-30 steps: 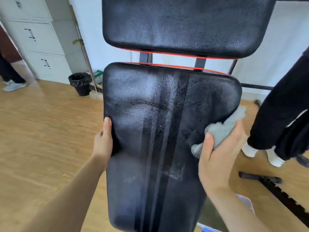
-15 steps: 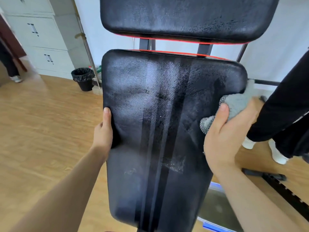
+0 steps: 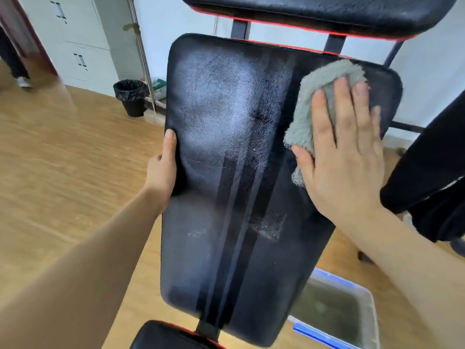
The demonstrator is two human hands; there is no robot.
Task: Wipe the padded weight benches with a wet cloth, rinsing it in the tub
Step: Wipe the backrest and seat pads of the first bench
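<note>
A black padded bench back pad (image 3: pixel 226 172) with red trim and grey centre stripes fills the middle of the view. My right hand (image 3: pixel 344 152) lies flat with straight fingers on a grey fluffy cloth (image 3: pixel 317 96), pressing it onto the pad's upper right part. My left hand (image 3: pixel 163 167) grips the pad's left edge, thumb on top. Another black pad (image 3: pixel 327 13) sits above, and a seat pad (image 3: pixel 161 336) shows at the bottom. A clear tub (image 3: pixel 337 311) with blue clips and murky water stands on the floor, lower right.
Another person in dark clothes (image 3: pixel 432 167) stands close at the right. A black bin (image 3: pixel 130 96), a broom handle (image 3: pixel 141 54) and white cabinets (image 3: pixel 75 39) are at the back left. Wooden floor (image 3: pixel 63 159) stretches to the left.
My right hand moved the cloth from the pad's right side edge up onto its top surface and now lies flat on it. The left hand keeps its hold.
</note>
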